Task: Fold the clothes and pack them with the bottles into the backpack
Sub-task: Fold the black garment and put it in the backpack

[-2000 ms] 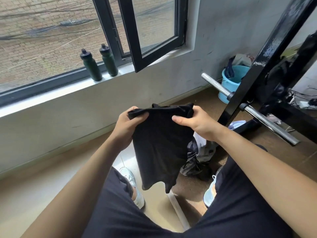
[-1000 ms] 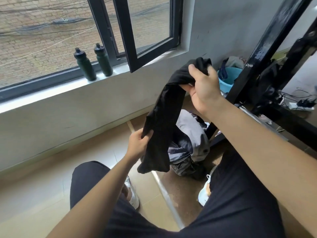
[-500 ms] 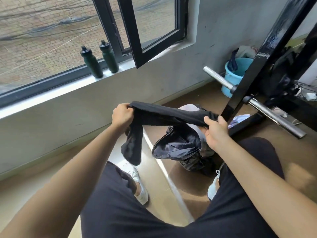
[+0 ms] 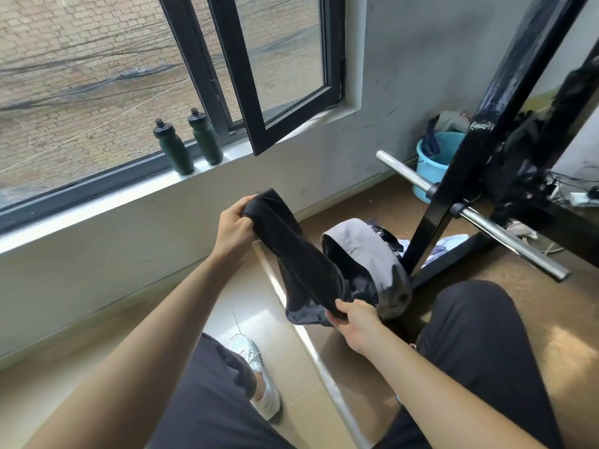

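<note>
Left hand (image 4: pixel 233 226) gripped garment (image 4: pixel 298 257) top; right hand (image 4: pixel 355 322) pinched its lower end at the open backpack (image 4: pixel 379 254) mouth. Two bottles (image 4: pixel 191 144) stood on sill (image 4: pixel 97 202).

Matt black cloth garment (image 4: pixel 301 260), held between the left hand (image 4: pixel 233 228) and right hand (image 4: pixel 353 322). Just behind the right grip: grey woven-fabric backpack (image 4: pixel 366 251) with a faintly shiny dark lining. Beyond it: glossy black-painted frame (image 4: pixel 479 150) and polished metal bar (image 4: pixel 505 236). Well beyond the left grip: matt dark-green plastic bottles (image 4: pixel 175 150).
</note>
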The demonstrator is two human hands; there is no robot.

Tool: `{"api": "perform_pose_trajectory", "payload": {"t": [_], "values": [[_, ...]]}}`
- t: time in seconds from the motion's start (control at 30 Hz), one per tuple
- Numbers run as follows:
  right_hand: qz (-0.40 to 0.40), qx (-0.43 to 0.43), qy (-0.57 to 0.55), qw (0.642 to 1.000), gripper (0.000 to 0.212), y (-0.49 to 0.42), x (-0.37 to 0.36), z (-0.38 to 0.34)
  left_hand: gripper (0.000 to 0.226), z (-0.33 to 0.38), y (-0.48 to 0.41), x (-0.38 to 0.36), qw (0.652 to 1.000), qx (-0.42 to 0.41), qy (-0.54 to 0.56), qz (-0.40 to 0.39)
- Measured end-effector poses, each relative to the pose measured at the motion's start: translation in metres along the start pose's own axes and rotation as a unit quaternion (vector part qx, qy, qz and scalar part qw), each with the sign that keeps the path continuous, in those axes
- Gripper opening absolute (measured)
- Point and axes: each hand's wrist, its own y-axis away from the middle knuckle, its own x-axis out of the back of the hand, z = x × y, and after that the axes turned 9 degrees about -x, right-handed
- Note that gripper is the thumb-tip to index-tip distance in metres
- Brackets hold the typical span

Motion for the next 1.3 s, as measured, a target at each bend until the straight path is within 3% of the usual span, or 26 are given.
{"api": "perform_pose_trajectory", "payload": {"t": [0.1, 0.2, 0.3, 0.4, 0.5, 0.6, 0.73, 0.83, 0.9, 0.93, 1.03, 1.07, 1.17, 1.3], "values": [[-0.022, -0.038, 0.045, 0.998, 0.025, -0.004, 0.003, 0.009, 0.028, -0.003, 0.002, 0.001, 0.998, 0.013, 0.053, -0.012], [0.005, -0.021, 0.228, 0.973, 0.035, -0.012, 0.007, 0.011, 0.029, 0.001, 0.004, 0.005, 0.993, 0.036, 0.108, -0.017], [0.039, 0.125, 0.287, 0.949, 0.060, -0.013, 0.003, -0.015, 0.028, 0.004, 0.006, 0.013, 0.984, 0.073, 0.162, -0.020], [-0.009, 0.271, 0.330, 0.904, 0.052, 0.003, -0.018, -0.050, 0.023, 0.009, 0.011, 0.018, 0.979, 0.079, 0.183, -0.048], [-0.110, 0.293, 0.366, 0.877, 0.062, 0.019, -0.044, -0.075, 0.024, 0.015, 0.014, 0.021, 0.979, 0.078, 0.181, -0.059], [-0.193, 0.277, 0.379, 0.862, 0.044, 0.018, -0.055, -0.080, 0.023, 0.018, 0.016, 0.027, 0.982, 0.075, 0.165, -0.061], [-0.170, 0.322, 0.341, 0.867, 0.008, 0.027, -0.056, -0.077, 0.026, 0.016, 0.017, 0.042, 0.988, 0.057, 0.133, -0.056], [-0.122, 0.370, 0.369, 0.844, 0.021, 0.030, -0.051, -0.085, 0.025, 0.010, 0.018, 0.050, 0.996, 0.036, 0.075, -0.037], [-0.074, 0.427, 0.412, 0.802, 0.045, 0.038, -0.047, -0.096, 0.024, 0.004, 0.019, 0.055, 0.999, 0.013, 0.025, -0.025], [-0.054, 0.459, 0.442, 0.769, 0.047, 0.044, -0.045, -0.103, 0.024, 0.001, 0.019, 0.057, 1.000, -0.004, 0.002, -0.020], [-0.001, 0.515, 0.542, 0.664, 0.033, 0.061, -0.045, -0.125, 0.036, -0.007, 0.018, 0.064, 0.996, -0.062, -0.061, -0.014], [0.011, 0.517, 0.562, 0.646, 0.034, 0.066, -0.048, -0.130, 0.042, -0.007, 0.018, 0.065, 0.994, -0.075, -0.082, -0.010], [0.024, 0.487, 0.578, 0.654, 0.032, 0.076, -0.055, -0.142, 0.047, -0.005, 0.019, 0.060, 0.990, -0.088, -0.112, -0.011], [-0.022, 0.446, 0.483, 0.753, 0.021, 0.080, -0.061, -0.151, 0.036, -0.008, 0.017, 0.055, 0.993, -0.066, -0.101, -0.015]]}}
